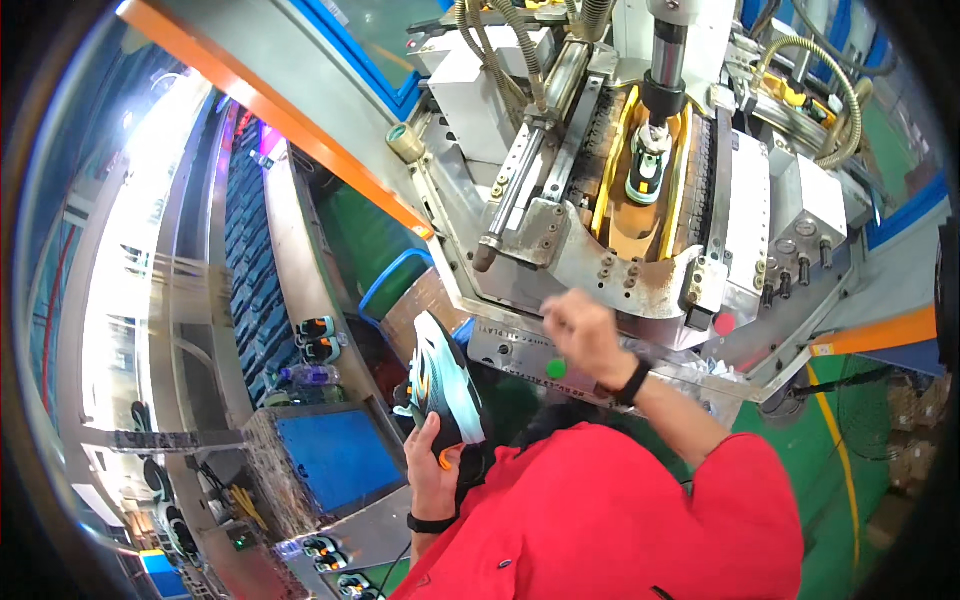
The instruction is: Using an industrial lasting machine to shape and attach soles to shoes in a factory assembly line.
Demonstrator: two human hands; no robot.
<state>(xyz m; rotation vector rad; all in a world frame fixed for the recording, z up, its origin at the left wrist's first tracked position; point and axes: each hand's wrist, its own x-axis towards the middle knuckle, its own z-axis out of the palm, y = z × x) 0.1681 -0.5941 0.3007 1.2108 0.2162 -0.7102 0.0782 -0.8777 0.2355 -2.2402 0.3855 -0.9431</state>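
My left hand grips a sneaker by its heel end, with the toe pointing up and away from me. The sneaker has a pale aqua and white sole, a black upper and orange accents. My right hand, its fingers curled in and nothing visible in them, hovers over the front panel of a pressing machine, near a green button. In the machine, a second sneaker sits under a vertical metal ram, between yellow-edged side pads. Whether my right hand touches the panel, I cannot tell.
A red button is on the panel's right. Left of me runs a conveyor, with a pair of shoes and a plastic bottle beside it. Nearer stands a blue-topped box. An orange-edged frame slants beside the machine.
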